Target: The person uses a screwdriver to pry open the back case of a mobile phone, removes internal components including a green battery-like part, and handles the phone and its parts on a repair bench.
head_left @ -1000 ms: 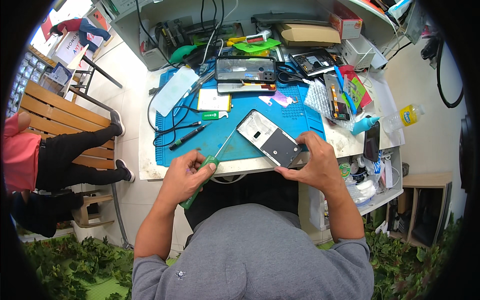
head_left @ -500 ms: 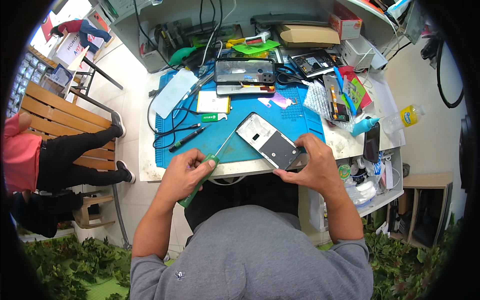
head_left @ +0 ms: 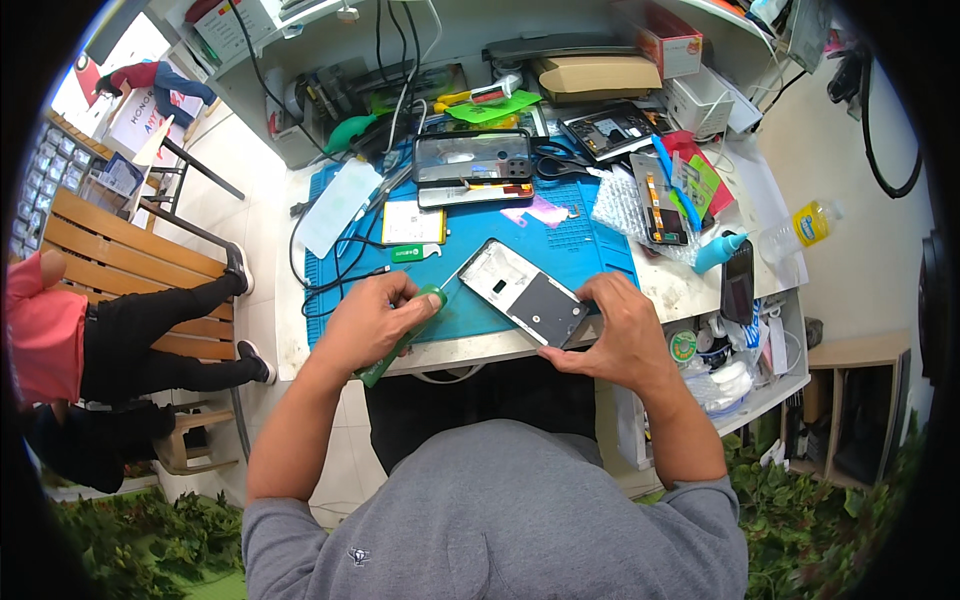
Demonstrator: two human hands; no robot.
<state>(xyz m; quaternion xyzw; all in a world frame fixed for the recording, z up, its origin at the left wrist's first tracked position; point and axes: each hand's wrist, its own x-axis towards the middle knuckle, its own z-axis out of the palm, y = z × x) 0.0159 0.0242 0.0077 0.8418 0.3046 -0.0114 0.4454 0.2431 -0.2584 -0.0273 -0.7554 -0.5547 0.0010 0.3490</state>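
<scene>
My left hand [head_left: 368,325] is closed round a green-handled tool [head_left: 380,367], its thin metal shaft reaching toward the upper-left part of a silver and dark-grey phone housing [head_left: 540,305]; whether the tip touches it, I cannot tell. My right hand [head_left: 620,335] grips that housing at its lower right edge, thumb below, fingers above. The housing lies angled on a blue work mat [head_left: 470,325]. Behind it are a white flat battery [head_left: 413,221], a small green tool [head_left: 414,254] and a dark phone case [head_left: 472,152].
Parts, cables and scissors [head_left: 555,160] crowd the bench's back. At the right are a blue squeeze bottle [head_left: 716,253], a plastic bottle [head_left: 798,229] and an open drawer [head_left: 760,385]. At left, a person in a pink top [head_left: 45,330] is by a wooden bench [head_left: 140,240]; another person [head_left: 155,80] bends farther off.
My left hand with the green tool has moved forward, toward the housing. My right hand keeps its grip. The whole view has shifted slightly, with the bench's items lower and farther left.
</scene>
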